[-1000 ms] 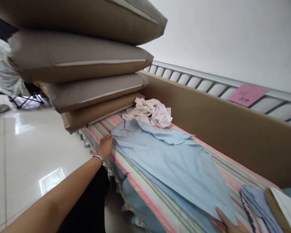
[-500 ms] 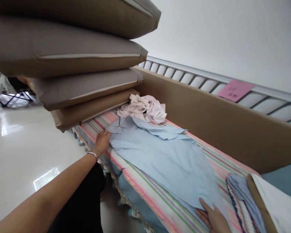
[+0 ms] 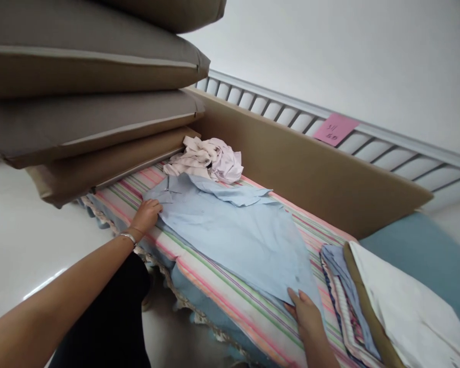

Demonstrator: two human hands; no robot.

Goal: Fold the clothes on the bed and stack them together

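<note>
Lying on the striped mattress (image 3: 214, 281), the light blue shirt (image 3: 230, 230) is stretching between the crumpled pale clothes (image 3: 226, 161) at the far left and the folded garments (image 3: 417, 306) at the near right. Well apart, both hands are holding it: the left hand (image 3: 146, 214) is gripping the near edge beside the collar end, the right hand (image 3: 302, 306) is pinching the hem corner. The fabric is looking thin, light and soft, not fragile, so I am expecting easy creasing and sagging. For taking hold, the shoulder edge and hem corner are seeming best, with layers pinched together.
</note>
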